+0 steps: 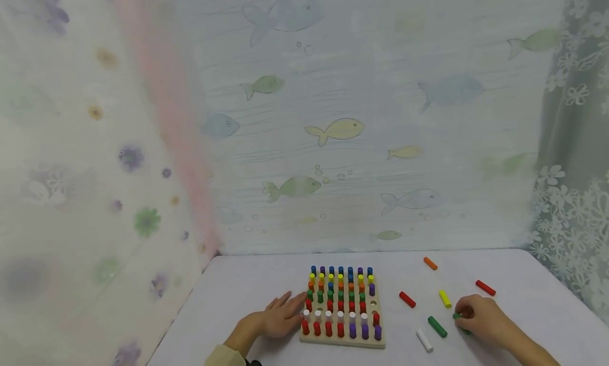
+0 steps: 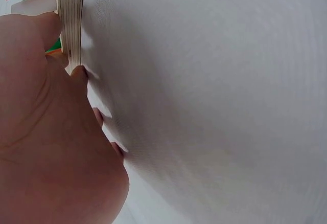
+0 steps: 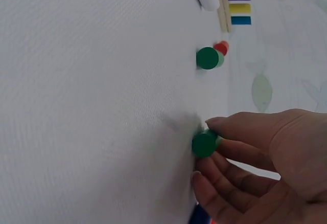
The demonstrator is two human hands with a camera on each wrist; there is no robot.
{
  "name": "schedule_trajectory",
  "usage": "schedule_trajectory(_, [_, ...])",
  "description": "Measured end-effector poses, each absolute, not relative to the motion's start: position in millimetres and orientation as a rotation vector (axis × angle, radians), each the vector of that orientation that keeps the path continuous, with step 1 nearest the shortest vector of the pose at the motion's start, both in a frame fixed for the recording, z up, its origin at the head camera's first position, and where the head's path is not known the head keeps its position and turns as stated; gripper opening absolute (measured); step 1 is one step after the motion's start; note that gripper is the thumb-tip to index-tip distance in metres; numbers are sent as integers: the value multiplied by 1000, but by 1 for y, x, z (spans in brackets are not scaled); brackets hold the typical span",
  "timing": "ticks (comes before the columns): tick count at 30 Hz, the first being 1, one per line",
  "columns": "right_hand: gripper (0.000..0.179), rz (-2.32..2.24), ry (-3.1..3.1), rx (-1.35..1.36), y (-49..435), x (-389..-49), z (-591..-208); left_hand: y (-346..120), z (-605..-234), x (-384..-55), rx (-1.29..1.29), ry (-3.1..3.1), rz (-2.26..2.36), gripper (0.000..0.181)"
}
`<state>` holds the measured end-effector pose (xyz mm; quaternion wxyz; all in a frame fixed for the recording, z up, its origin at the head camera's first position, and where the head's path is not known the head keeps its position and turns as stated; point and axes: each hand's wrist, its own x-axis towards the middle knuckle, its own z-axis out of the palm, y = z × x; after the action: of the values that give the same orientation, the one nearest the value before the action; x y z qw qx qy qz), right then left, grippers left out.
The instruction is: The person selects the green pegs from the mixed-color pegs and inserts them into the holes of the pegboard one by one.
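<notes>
A wooden pegboard (image 1: 342, 342) stands upright with rows of coloured pegs in it. My left hand (image 1: 280, 317) lies at the board's left side, fingers spread, with the thumb and fingertips against its edge. The board's layered side (image 2: 70, 24) shows in the left wrist view beside the thumb. Over on the right, my right hand (image 1: 482, 318) pinches a green peg (image 3: 205, 143) between thumb and fingers, low over the white tabletop. Another green peg (image 1: 437, 327) lies just left of this hand, and a yellow peg (image 1: 444, 299) lies beyond it.
Loose on the white table (image 1: 238, 286) are a white peg (image 1: 424, 340), a red peg (image 1: 407, 299), a second red peg (image 1: 486, 287) and an orange peg (image 1: 430, 263). A fish-patterned curtain (image 1: 371, 91) hangs behind the table.
</notes>
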<state>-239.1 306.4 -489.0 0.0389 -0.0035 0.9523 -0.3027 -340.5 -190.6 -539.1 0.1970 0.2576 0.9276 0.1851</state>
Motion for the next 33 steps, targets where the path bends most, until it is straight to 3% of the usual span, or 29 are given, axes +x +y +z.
schedule_trajectory(6, [17,-944,2910,-20,304,-239,-487,-187,-527,-332,709,2593,496,78])
schedule_trajectory(13, [19,-1122,2798,-65,300,-239,-482,-179,-500,-312,649,2570,494,68])
schedule_trajectory(22, [37,-1429,2525,-207,294,-240,-477,-182,-506,-316,689,2558,485,71])
schedule_trajectory(33, [41,-1582,2438,-283,261,-248,-470,-183,-513,-325,690,2576,486,70])
